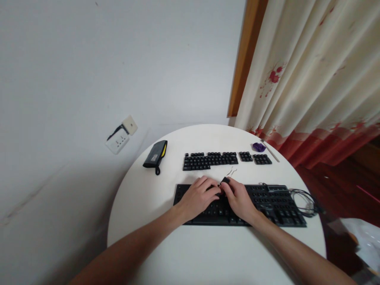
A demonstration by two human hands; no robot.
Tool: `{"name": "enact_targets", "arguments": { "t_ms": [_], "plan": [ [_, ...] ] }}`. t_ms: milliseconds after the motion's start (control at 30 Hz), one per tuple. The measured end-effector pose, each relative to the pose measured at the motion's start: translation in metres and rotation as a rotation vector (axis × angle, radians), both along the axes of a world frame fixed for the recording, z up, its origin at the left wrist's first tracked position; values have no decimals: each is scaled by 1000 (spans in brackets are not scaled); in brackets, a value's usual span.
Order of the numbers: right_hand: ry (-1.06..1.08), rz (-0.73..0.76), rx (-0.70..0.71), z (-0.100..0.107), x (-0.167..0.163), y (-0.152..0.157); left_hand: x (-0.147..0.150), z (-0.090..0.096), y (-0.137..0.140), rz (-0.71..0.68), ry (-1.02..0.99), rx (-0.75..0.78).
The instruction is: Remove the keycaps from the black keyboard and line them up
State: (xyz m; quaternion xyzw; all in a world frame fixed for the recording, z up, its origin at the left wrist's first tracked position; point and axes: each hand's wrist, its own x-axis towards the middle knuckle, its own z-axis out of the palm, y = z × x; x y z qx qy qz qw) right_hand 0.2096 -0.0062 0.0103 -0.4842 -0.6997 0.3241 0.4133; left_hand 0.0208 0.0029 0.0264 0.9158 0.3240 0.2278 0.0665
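Note:
A black keyboard lies across the white round table, with many of its keycaps off. Over its upper middle, my right hand is closed around the dark handle of a wire keycap puller; the two thin wire prongs point up and away from me. My left hand is beside it, fingers curled together close to the right fingertips. Something small and dark shows at those left fingers, too hidden to name. Beyond the keyboard, loose black keycaps are laid out in rows, grouped like a keyboard layout.
A dark pouch with a yellow edge lies at the table's left. At the far right are a crumpled purple cloth and a thin brush-like stick. A coiled cable rests by the right rim of the table.

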Motion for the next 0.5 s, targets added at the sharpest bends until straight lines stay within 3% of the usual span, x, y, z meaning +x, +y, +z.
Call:
{"name": "enact_targets", "arguments": {
  "t_ms": [267, 500],
  "plan": [
    [3, -5, -50, 0, -1, -1, -3, -5, 3, -7, -88, -1],
    [162, 13, -108, 0, -1, 2, 0, -6, 0, 21, -222, -53]
  ]
}}
